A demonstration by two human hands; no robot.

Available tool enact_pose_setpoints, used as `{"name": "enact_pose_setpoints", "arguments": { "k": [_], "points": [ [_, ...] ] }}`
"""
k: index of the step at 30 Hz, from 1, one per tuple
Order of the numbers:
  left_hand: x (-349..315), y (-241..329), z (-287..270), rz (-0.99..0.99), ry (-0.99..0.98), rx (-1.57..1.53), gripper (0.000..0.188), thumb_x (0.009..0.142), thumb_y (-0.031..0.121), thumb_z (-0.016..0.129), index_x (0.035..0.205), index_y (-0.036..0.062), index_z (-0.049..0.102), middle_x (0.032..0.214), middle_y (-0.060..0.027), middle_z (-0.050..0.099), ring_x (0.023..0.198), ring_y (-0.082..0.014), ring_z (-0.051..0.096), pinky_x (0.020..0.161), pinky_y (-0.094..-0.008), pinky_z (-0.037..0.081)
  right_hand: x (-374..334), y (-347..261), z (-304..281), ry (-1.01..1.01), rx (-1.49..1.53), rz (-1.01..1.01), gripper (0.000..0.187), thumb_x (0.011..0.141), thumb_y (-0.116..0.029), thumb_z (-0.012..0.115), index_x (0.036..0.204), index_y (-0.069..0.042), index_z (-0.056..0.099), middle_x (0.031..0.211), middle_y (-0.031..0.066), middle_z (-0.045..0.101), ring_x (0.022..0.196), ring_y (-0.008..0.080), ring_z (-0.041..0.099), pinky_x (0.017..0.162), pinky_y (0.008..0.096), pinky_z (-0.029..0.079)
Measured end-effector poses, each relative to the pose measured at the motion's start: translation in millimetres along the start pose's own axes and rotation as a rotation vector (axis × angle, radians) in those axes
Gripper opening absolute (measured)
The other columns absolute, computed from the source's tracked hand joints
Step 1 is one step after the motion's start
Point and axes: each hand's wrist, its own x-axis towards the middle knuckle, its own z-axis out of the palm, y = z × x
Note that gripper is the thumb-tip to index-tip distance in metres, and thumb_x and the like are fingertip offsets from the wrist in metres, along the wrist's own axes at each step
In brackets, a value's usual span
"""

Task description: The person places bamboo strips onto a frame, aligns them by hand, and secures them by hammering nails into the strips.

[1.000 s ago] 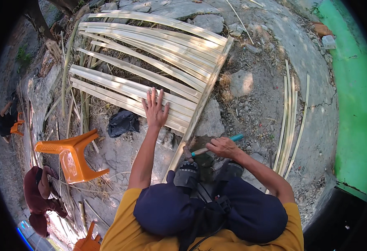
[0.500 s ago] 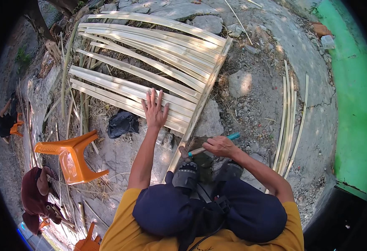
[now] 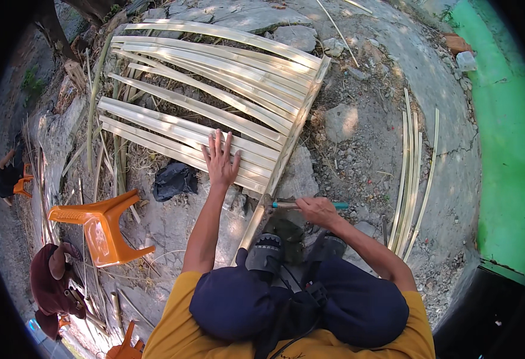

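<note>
Fingers spread, my left hand (image 3: 221, 160) lies flat on the pale bamboo slats (image 3: 184, 128) nearest me. Their right ends meet a long bamboo rail (image 3: 305, 112), which slants down towards my feet. Held in my right hand (image 3: 317, 212) is a hammer (image 3: 285, 205) with teal parts on its handle. The hammer's head is at the rail, just below the lowest slat; whether it touches the rail, I cannot tell. The slats fan out to the left, with gaps between some of them.
Loose bamboo strips (image 3: 409, 179) lie on the ground at right, before a green strip (image 3: 502, 149). A tipped orange plastic chair (image 3: 104, 230) and a black plastic bag (image 3: 175, 180) are at left. One person (image 3: 50, 278) bends at lower left; another (image 3: 6, 176) is farther off.
The hammer has swung up and its head has moved from near my shoe to the rail beside the lowest slat. My left hand has stayed on the slats.
</note>
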Motion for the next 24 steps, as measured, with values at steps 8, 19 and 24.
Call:
{"name": "enact_pose_setpoints", "arguments": {
  "k": [8,19,24],
  "points": [
    [0.7,5.5,1.0,0.0,-0.002,0.0,0.067,0.103,0.044,0.052,0.164,0.0226,0.034,0.173,-0.0128,0.021,0.159,-0.0389,0.016,0.126,-0.0641,0.009,-5.8,0.8,6.7,0.044,0.075,0.024,0.008,0.093,-0.016,0.063,0.096,-0.012,0.057,0.075,0.0067,0.058,0.067,0.027,0.068,0.057,0.0414,0.054],
    [0.8,-2.6,-2.3,-0.008,0.012,-0.004,0.067,0.103,0.042,0.052,0.165,0.0237,0.033,0.173,-0.0118,0.022,0.159,-0.0393,0.016,0.127,-0.0621,0.007,10.2,-1.0,-6.1,0.115,0.199,-0.006,0.011,0.092,-0.015,0.065,0.097,-0.009,0.058,0.078,0.0088,0.063,0.069,0.0312,0.069,0.057,0.0434,0.056],
    [2.5,3.7,-0.3,-0.004,0.004,-0.007,0.068,0.103,0.042,0.052,0.165,0.0244,0.032,0.173,-0.0114,0.022,0.159,-0.039,0.016,0.127,-0.0622,0.008,6.8,-1.5,4.4,-0.027,0.153,0.205,0.014,0.095,-0.018,0.064,0.105,-0.008,0.059,0.081,0.0124,0.067,0.068,0.0349,0.07,0.056,0.0481,0.055]
  ]
}}
